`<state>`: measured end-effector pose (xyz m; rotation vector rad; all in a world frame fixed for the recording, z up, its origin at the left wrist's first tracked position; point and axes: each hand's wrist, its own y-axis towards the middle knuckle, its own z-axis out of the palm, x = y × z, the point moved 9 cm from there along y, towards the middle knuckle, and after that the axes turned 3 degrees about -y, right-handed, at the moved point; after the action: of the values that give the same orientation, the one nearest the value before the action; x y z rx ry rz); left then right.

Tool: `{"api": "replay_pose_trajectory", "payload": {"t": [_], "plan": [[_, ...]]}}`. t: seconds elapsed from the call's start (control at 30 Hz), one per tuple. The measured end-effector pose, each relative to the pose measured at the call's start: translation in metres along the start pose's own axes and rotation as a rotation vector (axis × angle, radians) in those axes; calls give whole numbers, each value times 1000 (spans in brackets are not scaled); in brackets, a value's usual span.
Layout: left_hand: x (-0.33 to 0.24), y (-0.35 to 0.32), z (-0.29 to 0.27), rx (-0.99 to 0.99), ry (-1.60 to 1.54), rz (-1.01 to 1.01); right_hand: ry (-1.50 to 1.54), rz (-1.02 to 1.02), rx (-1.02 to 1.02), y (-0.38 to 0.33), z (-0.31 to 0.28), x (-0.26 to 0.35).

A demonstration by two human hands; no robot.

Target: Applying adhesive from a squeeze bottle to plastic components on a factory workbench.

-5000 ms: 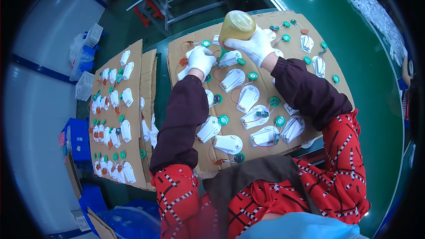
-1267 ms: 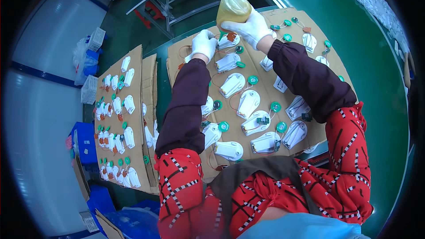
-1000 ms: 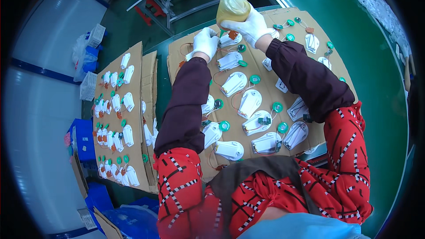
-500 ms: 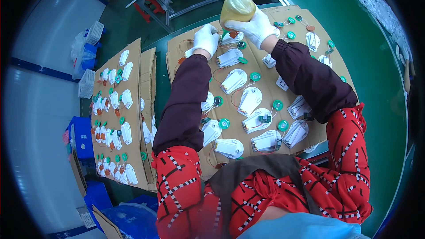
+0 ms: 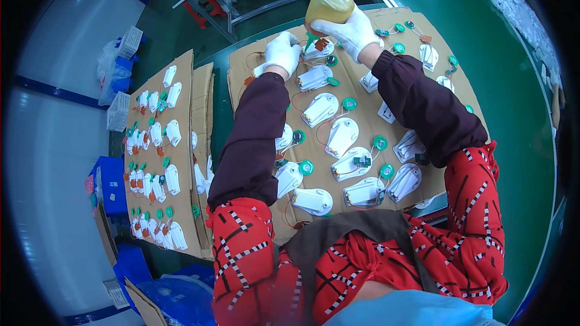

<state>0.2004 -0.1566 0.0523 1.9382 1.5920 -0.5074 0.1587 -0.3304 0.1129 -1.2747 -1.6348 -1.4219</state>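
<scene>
My right hand [image 5: 351, 30], in a white glove, grips a yellowish squeeze bottle [image 5: 328, 3] tipped nozzle-down over a white plastic shell [image 5: 318, 50] at the far end of a cardboard sheet [image 5: 423, 105]. My left hand [image 5: 281, 54], also gloved, rests on the cardboard just left of that shell, fingers pressed down beside it. Rows of white shells [image 5: 341, 136] with green round discs [image 5: 380, 142] and thin red wires cover the sheet between my arms.
A second cardboard sheet [image 5: 184, 205] with several more white shells and green discs lies to the left. Blue crates [image 5: 109, 184] and white baskets [image 5: 118, 111] stand further left. The green table surface [image 5: 513, 108] runs along the right, a metal frame [image 5: 241, 0] beyond.
Both hands have moved from the middle rows to the far end of the sheet with the bottle. Over the last second they stay nearly still there.
</scene>
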Motion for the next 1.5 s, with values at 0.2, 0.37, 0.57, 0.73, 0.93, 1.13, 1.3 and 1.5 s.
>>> {"api": "replay_pose_trajectory", "payload": {"t": [0.2, 0.37, 0.57, 0.73, 0.93, 1.13, 1.3, 1.5], "plan": [[-3, -1, -1, 0, 15, 5, -40, -17, -6, -3, 0, 6], [-5, -1, -1, 1, 8, 1, -73, -59, 8, -3, -1, 12], [-3, -2, -3, 6, 9, -3, -60, -46, 10, -4, 2, 11], [-1, -3, 0, 31, -28, -34, -51, -53, -2, -3, 3, -2], [-13, -7, -5, 49, 51, -23, 150, -9, -24, -7, -30, 15], [-11, -4, -5, 71, -87, -8, 389, 19, 53, -37, -148, 57], [-23, -2, -13, 50, 125, 85, 617, -102, -66, -110, -247, 85], [-72, -34, -67, -101, 274, 131, 761, -125, -283, -205, -317, 75]]}}
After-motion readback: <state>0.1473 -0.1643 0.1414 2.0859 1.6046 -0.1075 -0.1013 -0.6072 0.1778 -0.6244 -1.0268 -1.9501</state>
